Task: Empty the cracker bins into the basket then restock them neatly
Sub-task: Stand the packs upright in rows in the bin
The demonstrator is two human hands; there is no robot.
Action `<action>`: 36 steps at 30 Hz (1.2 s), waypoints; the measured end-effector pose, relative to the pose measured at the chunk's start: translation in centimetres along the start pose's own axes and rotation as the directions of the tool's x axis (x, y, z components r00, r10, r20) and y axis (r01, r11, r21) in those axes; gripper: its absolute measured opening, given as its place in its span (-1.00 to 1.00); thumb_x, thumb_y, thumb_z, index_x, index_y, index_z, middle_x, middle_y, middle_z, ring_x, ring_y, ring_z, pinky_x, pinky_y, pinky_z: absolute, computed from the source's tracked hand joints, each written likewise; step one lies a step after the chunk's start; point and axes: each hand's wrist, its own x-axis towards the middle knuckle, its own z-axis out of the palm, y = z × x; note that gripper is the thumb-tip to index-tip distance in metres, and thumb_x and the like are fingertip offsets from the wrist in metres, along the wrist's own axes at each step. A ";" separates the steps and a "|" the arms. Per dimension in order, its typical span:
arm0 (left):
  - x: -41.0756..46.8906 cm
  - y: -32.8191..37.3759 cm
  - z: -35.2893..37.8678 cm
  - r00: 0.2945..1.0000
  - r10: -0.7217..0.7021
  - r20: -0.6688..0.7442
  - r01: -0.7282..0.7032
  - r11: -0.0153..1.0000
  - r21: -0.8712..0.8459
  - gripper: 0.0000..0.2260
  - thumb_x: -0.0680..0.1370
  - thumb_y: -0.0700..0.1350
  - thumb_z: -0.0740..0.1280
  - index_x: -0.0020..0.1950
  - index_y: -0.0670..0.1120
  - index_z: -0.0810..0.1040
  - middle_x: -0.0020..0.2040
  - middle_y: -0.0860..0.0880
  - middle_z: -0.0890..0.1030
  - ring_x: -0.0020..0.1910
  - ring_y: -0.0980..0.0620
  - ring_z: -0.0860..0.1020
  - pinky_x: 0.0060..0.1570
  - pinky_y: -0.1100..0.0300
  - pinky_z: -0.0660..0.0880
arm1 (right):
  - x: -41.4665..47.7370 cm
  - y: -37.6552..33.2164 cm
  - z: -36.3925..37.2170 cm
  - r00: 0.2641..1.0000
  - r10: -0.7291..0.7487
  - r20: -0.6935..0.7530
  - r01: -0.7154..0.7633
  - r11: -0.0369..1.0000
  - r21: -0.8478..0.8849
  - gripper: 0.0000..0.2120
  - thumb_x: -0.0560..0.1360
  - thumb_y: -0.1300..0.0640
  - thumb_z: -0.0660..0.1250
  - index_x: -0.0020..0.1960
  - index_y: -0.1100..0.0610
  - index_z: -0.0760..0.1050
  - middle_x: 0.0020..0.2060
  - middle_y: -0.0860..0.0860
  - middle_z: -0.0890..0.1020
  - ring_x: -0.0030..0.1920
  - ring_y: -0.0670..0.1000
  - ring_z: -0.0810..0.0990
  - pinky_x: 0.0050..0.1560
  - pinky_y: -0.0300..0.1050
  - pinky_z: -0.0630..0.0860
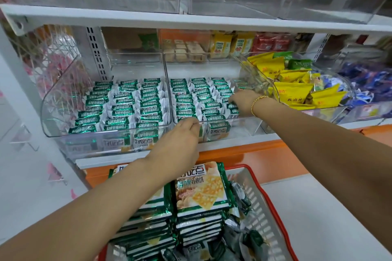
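We look down on 2 clear acrylic bins side by side on a white shelf (237, 148) – the left bin (53, 99) and the right bin (244, 126). Both are packed with green-and-white cracker packets (127, 104), stood on edge in 3 neat rows each.

Our left hand (180, 137) reaches up to the front lip of the right bin with its fingers curled. We cannot tell whether they pinch a packet or only the lip.

Our right hand (241, 101), with a gold bead bracelet (257, 103) at the wrist, is inside the right bin at its right-hand row. Its fingers are bent down round one of the cracker packets there.

Below the shelf, under both forearms, sits a grey basket (257, 184) with a red rim. It holds 2 tidy stacks of larger cracker packs (201, 188) lying flat, with loose packets jumbled beside them on the right.

Just right of the right bin a tilted clear bin holds yellow snack bags (292, 89) – a few green ones lie at its back.
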 end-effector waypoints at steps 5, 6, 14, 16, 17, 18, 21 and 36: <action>-2.1 0.0 0.0 0.999 0.021 -0.039 -0.026 0.991 -0.130 -0.53 0.61 -0.07 0.19 0.50 -0.11 0.20 0.46 -0.01 0.25 0.21 0.01 0.46 0.18 0.14 0.42 | -2.0 -0.5 -1.0 0.993 0.113 -0.033 -0.100 0.959 0.265 -0.59 0.46 0.32 0.35 0.31 0.19 0.45 0.23 0.17 0.53 0.19 0.16 0.52 0.08 -0.07 0.48; -2.7 0.1 0.0 0.997 0.040 -0.073 -0.051 0.987 -0.156 -0.60 0.61 -0.06 0.19 0.45 -0.08 0.29 0.39 0.02 0.33 0.01 0.10 0.50 0.05 0.22 0.42 | -2.8 -0.5 -1.5 0.986 0.132 -0.098 -0.093 0.941 0.326 -0.67 0.47 0.28 0.36 0.23 0.20 0.50 0.15 0.17 0.57 0.13 0.17 0.54 0.03 -0.07 0.48; -8.9 1.2 3.7 0.967 0.251 -0.034 -0.253 0.951 -0.177 -0.78 0.58 0.01 0.18 -0.24 0.00 0.41 -0.38 0.11 0.45 -0.44 0.18 0.32 -0.45 0.26 0.31 | -14.5 -4.4 -1.3 0.950 -0.212 -0.229 0.303 0.799 0.519 -0.72 0.47 -0.05 0.39 -0.29 0.09 0.45 -0.38 -0.03 0.50 -0.31 -0.02 0.46 -0.35 -0.27 0.29; -10.3 1.4 5.6 0.967 0.202 0.153 -0.174 0.968 -0.180 -0.76 0.61 0.00 0.18 -0.25 -0.01 0.39 -0.36 0.10 0.44 -0.41 0.16 0.33 -0.40 0.23 0.32 | -15.9 -5.4 1.4 0.929 -0.371 -0.011 0.317 0.779 0.540 -0.76 0.47 -0.11 0.38 -0.24 0.04 0.51 -0.34 -0.07 0.55 -0.30 -0.06 0.48 -0.31 -0.25 0.35; -11.1 1.3 6.7 0.952 0.161 0.262 -0.119 0.979 -0.167 -0.75 0.62 0.01 0.16 -0.24 -0.02 0.40 -0.32 0.08 0.45 -0.37 0.13 0.38 -0.33 0.18 0.38 | -16.1 -6.0 3.4 0.901 -0.424 0.091 0.315 0.785 0.534 -0.77 0.47 -0.12 0.37 -0.20 0.03 0.53 -0.30 -0.07 0.57 -0.27 -0.07 0.50 -0.27 -0.23 0.38; -11.7 1.0 8.0 0.927 0.117 0.357 -0.072 0.988 -0.138 -0.75 0.62 0.01 0.16 -0.21 -0.03 0.42 -0.29 0.04 0.48 -0.32 0.08 0.43 -0.25 0.13 0.44 | -16.3 -6.7 5.3 0.870 -0.457 0.184 0.305 0.794 0.526 -0.77 0.49 -0.12 0.36 -0.15 0.04 0.55 -0.24 -0.06 0.60 -0.24 -0.06 0.52 -0.24 -0.22 0.41; -13.1 -0.8 12.1 0.781 -0.059 0.622 0.155 0.983 -0.102 -0.78 0.60 -0.07 0.19 -0.18 -0.14 0.49 -0.26 -0.14 0.53 -0.31 -0.09 0.46 -0.28 0.11 0.42 | -16.8 -9.1 10.9 0.776 -0.525 0.350 0.282 0.785 0.552 -0.70 0.53 -0.07 0.32 -0.02 0.17 0.61 -0.10 0.08 0.66 -0.13 0.05 0.60 -0.13 -0.17 0.51; -17.8 -2.6 20.4 0.447 -0.577 0.683 0.678 0.717 0.162 -0.63 0.59 0.02 0.23 0.25 -0.23 0.45 -0.12 -0.03 0.53 -0.38 0.18 0.41 -0.50 0.37 0.30 | -16.5 -24.5 25.5 0.806 -0.273 0.526 -0.134 0.781 0.610 -0.50 0.45 -0.24 0.35 0.03 0.21 0.46 -0.10 0.14 0.55 -0.10 0.04 0.54 -0.18 -0.13 0.50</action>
